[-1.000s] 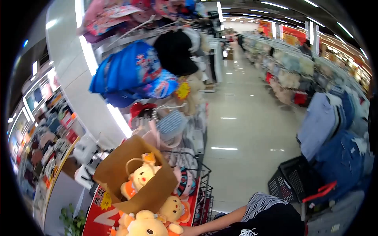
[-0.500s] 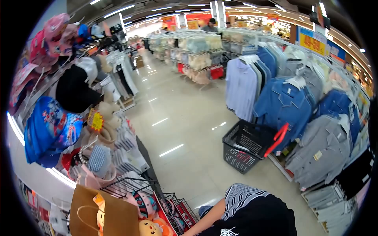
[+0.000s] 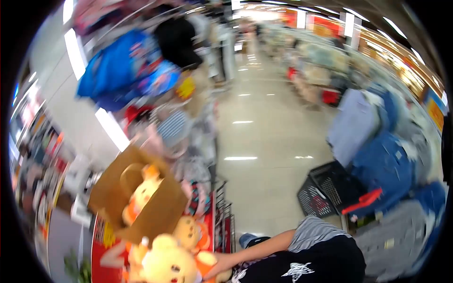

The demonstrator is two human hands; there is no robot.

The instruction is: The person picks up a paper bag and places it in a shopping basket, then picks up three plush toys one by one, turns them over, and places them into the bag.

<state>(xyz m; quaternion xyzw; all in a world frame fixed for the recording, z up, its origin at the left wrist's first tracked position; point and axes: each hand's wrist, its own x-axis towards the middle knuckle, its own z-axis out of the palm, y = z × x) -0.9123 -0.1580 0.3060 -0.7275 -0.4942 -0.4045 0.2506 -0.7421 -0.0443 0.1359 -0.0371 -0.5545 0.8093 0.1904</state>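
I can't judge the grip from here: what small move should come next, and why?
Probably tilt the head down a little: the right hand is against the large yellow plush toy, but its hold can't be made out clearly, the toy runs off the picture's lower edge, and the left hand is out of view.

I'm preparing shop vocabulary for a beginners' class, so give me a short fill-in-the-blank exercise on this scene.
1. The hand at the big yellow plush toy belongs to an arm whose sleeve is patterned with ____.
2. The open container with a smaller plush toy inside it is ____ in colour.
3. The black shopping basket near the hanging clothes has a ____ handle.

Missing words: stripes; brown; red.
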